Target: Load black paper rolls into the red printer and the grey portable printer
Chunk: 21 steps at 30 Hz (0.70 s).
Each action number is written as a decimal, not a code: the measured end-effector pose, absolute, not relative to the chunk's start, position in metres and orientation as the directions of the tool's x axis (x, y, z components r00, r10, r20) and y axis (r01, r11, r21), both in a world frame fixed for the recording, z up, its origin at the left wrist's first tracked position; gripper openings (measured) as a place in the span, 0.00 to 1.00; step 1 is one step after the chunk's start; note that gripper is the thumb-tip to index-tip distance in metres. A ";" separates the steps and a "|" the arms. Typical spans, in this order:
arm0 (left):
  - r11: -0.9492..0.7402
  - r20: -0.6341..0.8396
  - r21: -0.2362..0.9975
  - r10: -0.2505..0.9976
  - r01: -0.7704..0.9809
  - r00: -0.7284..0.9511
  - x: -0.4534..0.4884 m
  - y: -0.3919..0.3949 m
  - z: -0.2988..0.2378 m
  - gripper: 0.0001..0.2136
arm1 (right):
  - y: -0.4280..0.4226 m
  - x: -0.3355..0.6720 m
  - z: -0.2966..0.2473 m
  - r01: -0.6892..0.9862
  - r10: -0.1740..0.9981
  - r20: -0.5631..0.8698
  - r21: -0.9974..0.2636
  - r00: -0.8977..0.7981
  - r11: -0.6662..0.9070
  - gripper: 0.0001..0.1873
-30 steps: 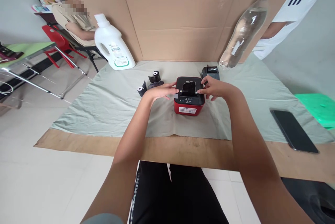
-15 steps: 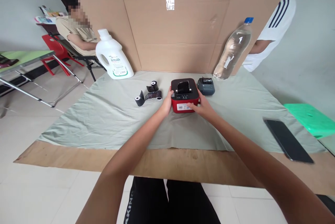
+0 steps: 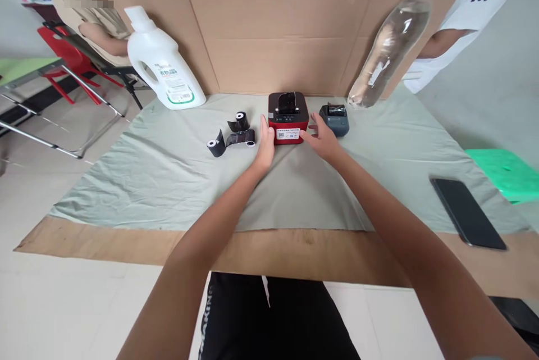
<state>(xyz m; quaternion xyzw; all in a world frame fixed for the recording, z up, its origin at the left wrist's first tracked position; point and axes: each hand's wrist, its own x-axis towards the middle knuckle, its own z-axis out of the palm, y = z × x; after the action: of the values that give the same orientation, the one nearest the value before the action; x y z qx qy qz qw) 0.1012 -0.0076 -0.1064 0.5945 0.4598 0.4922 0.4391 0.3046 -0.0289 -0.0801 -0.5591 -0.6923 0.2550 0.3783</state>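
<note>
On cloth [image 3: 160,180] — one red printer [image 3: 288,118], two hands [image 3: 265,145] [image 3: 324,140] alongside, three rolls [image 3: 217,146] [image 3: 240,122] [image 3: 243,137].

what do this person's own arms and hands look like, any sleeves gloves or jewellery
The left hand and right hand are ungloved. The forearms are bare, with no sleeve, watch or bracelet on them; a ring would be too small to make out. Below are black trousers with pale lettering on one leg.
</note>
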 end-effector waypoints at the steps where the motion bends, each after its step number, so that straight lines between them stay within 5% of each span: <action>1: -0.286 0.262 0.928 0.957 0.238 0.127 0.096 -0.019 -0.111 0.33 | -0.041 0.311 -0.081 0.594 0.968 0.248 -0.773 -0.042 0.224 0.47; 7: -0.596 0.383 0.553 0.802 0.582 0.458 0.082 -0.071 -0.112 0.39 | -0.116 0.362 -0.101 0.722 0.888 0.382 -0.687 0.256 0.087 0.32; 10: -0.743 0.329 0.363 0.666 0.562 0.669 0.086 -0.083 -0.109 0.30 | -0.139 0.378 -0.114 0.895 0.930 0.332 -0.446 0.156 0.009 0.33; 14: -0.779 0.146 0.325 0.602 0.536 0.785 0.088 -0.089 -0.111 0.25 | -0.154 0.384 -0.123 0.989 0.994 0.105 -0.149 0.009 0.007 0.33; 21: -0.756 -0.002 0.330 0.598 0.566 0.801 0.081 -0.090 -0.114 0.29 | -0.154 0.384 -0.123 0.995 0.999 0.040 -0.099 0.027 -0.023 0.36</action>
<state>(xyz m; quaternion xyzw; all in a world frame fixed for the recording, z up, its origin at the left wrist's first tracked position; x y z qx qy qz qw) 0.0810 -0.0902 -0.1142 0.9356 0.3110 0.0519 0.1589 0.3843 -0.1541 -0.1226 -0.7149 -0.6972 0.0204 0.0494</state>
